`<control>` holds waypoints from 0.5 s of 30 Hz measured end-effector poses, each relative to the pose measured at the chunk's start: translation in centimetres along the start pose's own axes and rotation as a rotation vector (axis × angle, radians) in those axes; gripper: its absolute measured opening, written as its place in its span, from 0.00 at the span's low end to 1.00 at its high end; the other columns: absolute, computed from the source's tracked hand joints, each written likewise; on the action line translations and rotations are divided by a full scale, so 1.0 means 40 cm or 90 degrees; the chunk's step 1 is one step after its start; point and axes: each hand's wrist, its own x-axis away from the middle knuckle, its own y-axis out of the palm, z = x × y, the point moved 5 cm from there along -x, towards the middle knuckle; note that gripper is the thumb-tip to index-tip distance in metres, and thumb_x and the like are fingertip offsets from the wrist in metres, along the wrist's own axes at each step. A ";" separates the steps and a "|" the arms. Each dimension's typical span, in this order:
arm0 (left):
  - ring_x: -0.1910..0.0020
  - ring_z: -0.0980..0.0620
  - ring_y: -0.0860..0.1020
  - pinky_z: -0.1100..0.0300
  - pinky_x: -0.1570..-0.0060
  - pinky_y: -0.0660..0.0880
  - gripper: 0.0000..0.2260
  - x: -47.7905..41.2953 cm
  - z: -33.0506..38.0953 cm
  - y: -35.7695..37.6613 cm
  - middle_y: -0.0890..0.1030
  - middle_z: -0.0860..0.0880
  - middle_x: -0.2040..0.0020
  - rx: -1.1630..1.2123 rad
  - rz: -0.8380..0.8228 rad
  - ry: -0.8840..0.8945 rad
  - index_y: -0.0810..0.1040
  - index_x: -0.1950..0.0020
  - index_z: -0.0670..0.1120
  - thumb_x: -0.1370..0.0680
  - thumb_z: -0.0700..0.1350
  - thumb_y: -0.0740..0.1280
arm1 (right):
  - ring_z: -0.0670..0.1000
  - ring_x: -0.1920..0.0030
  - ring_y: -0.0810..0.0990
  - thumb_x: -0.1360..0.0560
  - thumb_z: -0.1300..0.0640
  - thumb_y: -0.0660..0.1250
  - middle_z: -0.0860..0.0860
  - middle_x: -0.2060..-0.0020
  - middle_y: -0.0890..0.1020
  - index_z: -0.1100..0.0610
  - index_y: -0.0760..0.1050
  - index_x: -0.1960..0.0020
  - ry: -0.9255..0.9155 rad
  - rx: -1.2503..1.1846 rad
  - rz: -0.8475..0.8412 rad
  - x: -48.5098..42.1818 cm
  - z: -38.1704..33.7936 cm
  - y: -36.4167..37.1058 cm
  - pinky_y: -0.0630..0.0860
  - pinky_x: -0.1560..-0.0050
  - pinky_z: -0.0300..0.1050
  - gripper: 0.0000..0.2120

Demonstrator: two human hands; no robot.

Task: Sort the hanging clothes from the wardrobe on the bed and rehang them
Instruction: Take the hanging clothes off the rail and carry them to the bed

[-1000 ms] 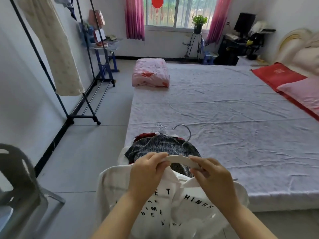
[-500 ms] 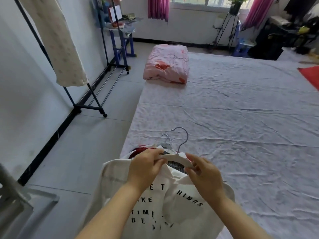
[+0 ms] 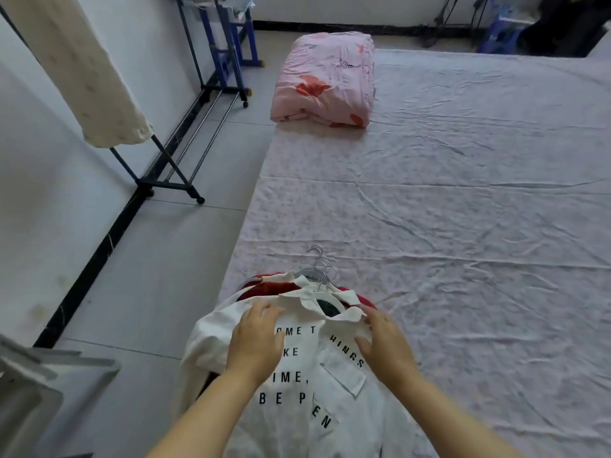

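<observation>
At the near edge of the bed (image 3: 463, 259), a white shirt (image 3: 291, 395) with black block lettering lies face up on top of a stack of garments, its collar pointing away from the person and its lower part running out of frame. The left hand (image 3: 256, 342) rests flat on the shirt's left chest, fingers extended and gripping nothing. The right hand (image 3: 385, 345) rests on the opposite shoulder area just below the collar, fingers spread and relaxed, thumb apart, also gripping nothing. A white hanger (image 3: 330, 297) shows as an arc inside the open collar, over dark fabric. A red garment (image 3: 271, 289) protrudes from beneath the shirt at the collar end. A cluster of metal hanger hooks (image 3: 320, 262) projects beyond the stack onto the wrinkled sheet. At the far left corner of the bed sits a folded pink quilt (image 3: 325, 81) with a red floral print. Left of the bed, on the grey tiled floor (image 3: 158, 276), a dark clothes rack (image 3: 172, 183) stands along the wall, with a cream garment (image 3: 82, 71) hanging from it.
</observation>
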 end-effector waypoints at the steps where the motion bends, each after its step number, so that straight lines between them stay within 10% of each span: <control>1: 0.33 0.50 0.65 0.58 0.38 0.65 0.19 0.003 0.005 0.004 0.67 0.50 0.32 -0.007 -0.010 0.001 0.70 0.33 0.50 0.24 0.45 0.64 | 0.49 0.38 0.70 0.27 0.59 0.66 0.49 0.38 0.73 0.53 0.64 0.30 0.011 0.000 -0.006 0.014 0.015 0.002 0.64 0.43 0.35 0.26; 15: 0.37 0.53 0.68 0.60 0.42 0.64 0.18 0.033 0.230 -0.024 0.73 0.56 0.37 -0.087 -0.043 0.302 0.70 0.34 0.53 0.24 0.46 0.62 | 0.47 0.37 0.70 0.24 0.54 0.64 0.48 0.37 0.72 0.51 0.63 0.30 0.131 0.000 0.138 0.245 0.050 -0.113 0.68 0.41 0.39 0.24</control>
